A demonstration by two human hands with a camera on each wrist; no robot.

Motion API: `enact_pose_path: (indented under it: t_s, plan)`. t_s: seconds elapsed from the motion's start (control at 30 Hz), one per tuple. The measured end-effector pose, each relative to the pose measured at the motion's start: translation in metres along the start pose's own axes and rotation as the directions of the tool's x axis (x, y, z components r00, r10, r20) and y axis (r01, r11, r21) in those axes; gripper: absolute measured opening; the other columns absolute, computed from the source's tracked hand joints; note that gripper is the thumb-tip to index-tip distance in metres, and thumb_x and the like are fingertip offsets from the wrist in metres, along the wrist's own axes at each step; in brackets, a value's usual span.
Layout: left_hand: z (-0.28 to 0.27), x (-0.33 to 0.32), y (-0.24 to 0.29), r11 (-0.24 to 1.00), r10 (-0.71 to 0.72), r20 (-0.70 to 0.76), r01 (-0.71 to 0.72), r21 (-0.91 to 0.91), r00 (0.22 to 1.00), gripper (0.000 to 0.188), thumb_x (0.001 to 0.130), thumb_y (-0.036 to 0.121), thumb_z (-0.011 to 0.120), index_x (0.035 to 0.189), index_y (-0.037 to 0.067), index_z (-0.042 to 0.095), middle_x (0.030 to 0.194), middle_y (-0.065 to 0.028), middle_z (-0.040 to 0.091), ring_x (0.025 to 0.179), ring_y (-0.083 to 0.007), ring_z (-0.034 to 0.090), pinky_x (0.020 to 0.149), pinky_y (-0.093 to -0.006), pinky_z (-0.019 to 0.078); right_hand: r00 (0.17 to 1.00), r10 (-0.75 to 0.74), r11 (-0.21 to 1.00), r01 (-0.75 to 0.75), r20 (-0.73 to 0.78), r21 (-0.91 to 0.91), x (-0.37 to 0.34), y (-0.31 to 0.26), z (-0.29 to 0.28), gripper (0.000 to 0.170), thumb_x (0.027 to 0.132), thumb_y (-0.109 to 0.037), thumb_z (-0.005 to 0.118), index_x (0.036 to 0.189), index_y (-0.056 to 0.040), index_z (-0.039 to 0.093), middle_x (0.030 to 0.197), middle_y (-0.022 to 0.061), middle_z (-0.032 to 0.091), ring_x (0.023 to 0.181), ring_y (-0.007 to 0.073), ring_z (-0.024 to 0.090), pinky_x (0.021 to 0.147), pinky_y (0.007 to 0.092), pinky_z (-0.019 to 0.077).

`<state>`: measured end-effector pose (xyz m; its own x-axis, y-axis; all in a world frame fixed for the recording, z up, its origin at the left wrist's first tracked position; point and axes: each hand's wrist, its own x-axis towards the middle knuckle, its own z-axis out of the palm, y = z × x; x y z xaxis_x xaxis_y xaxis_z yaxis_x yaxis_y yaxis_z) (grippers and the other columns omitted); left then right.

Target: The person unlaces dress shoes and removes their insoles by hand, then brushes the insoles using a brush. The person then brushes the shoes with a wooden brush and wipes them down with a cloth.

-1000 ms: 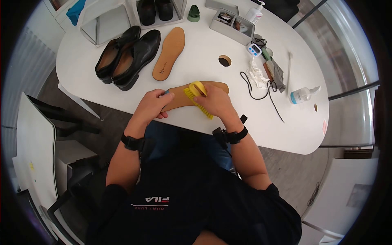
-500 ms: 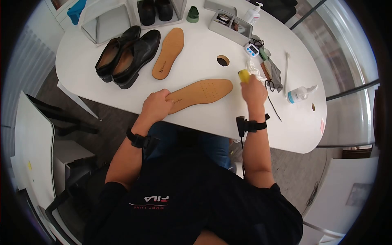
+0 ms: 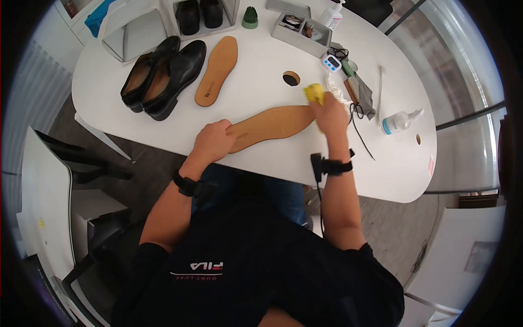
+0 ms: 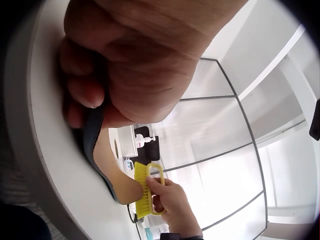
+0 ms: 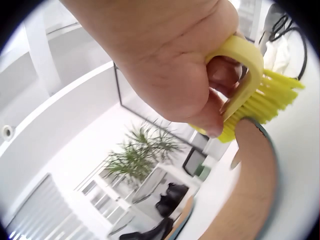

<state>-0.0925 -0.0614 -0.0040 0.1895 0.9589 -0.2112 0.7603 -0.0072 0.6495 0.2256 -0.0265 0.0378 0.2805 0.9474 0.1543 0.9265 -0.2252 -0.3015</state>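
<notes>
Yellow bristles show best in the head view, where the right hand (image 3: 332, 115) grips the brush (image 3: 314, 94) at the toe end of the insole (image 3: 267, 125). A second ago the brush was over the insole's middle, and half a second ago it was off beyond the toe end; now it is back at that tip, which suggests the brushing goes on. The left hand (image 3: 213, 143) holds the heel end throughout, so the insole stretches from the left grip towards the right one. Beyond the left hand lies the second insole (image 3: 218, 71), with the black shoes (image 3: 188, 71) to its left. A white cloth (image 3: 336, 90) beside the right hand is partly covered by it.

In the left wrist view, fingers curl round the insole's dark edge, while the hand itself hides most of the heel end and much of the thumb. Out past this grip, the bristles overlap the toe end; how hard they press cannot be told.

In the right wrist view, fingers hook through the brush's loop handle, and the bristles meet the toe end just beside the fingertips. The insole's heel end is cut off below, the left hand is outside the frame, and the shoes are clipped at the lower edge.
</notes>
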Motion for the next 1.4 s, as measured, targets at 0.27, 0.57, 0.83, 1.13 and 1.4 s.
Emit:
enact_pose_path:
  t_s: [0.27,0.57,0.83,1.13,1.4]
  plan:
    - [0.015,0.011,-0.024,0.995,0.093,-0.117,-0.095,-0.016,0.989,0.029,0.088,0.02,0.066,0.104,-0.003,0.071,0.085,-0.0219,0.071,0.069,-0.0334,0.069,0.063,-0.0422,0.0557,0.988,-0.095,0.983,0.075,-0.119,-0.165,-0.006,0.007,0.004,0.028,0.089,-0.03,0.075,0.101,-0.0071,0.065,0.083,0.0173,0.074,0.077,0.0403,0.073,0.068,0.0527,0.0568]
    - [0.006,0.007,-0.012,0.985,-0.004,0.012,0.006,-0.175,1.0,0.026,0.089,0.017,0.065,0.104,-0.002,0.071,0.078,-0.0193,0.069,0.056,-0.0266,0.064,0.052,-0.0386,0.0522,0.937,-0.313,0.936,0.277,0.152,0.219,-0.034,-0.038,0.032,0.036,0.088,-0.036,0.075,0.104,-0.0055,0.066,0.088,0.0211,0.072,0.086,0.0434,0.071,0.073,0.0529,0.0551]
    - [0.008,0.009,-0.011,0.991,0.0,-0.036,-0.005,-0.13,0.999,0.024,0.089,0.017,0.064,0.101,-0.004,0.07,0.08,-0.0209,0.07,0.058,-0.0288,0.066,0.056,-0.04,0.0538,0.99,-0.105,0.994,0.101,-0.09,-0.05,-0.013,-0.021,0.002,0.031,0.089,-0.033,0.076,0.102,-0.0068,0.064,0.088,0.0181,0.075,0.081,0.0407,0.073,0.071,0.0512,0.0573]
    - [0.005,0.006,-0.009,0.992,-0.049,0.007,0.05,-0.113,0.999,0.03,0.09,0.025,0.061,0.104,0.001,0.071,0.107,-0.0223,0.074,0.103,-0.042,0.069,0.091,-0.0485,0.0544,0.982,-0.155,0.957,0.122,-0.109,-0.263,-0.005,-0.003,0.01,0.035,0.089,-0.032,0.079,0.107,-0.0069,0.063,0.09,0.0152,0.074,0.08,0.0393,0.073,0.066,0.0512,0.0556]
    - [-0.004,0.005,0.002,0.986,-0.109,0.097,0.12,-0.118,0.989,0.028,0.09,0.024,0.061,0.102,0.001,0.071,0.105,-0.0224,0.074,0.102,-0.042,0.069,0.09,-0.0487,0.0545,0.943,-0.33,0.936,0.321,0.042,0.146,-0.034,-0.033,0.029,0.036,0.086,-0.035,0.077,0.108,-0.0084,0.067,0.087,0.0163,0.074,0.08,0.041,0.073,0.07,0.0511,0.0574]
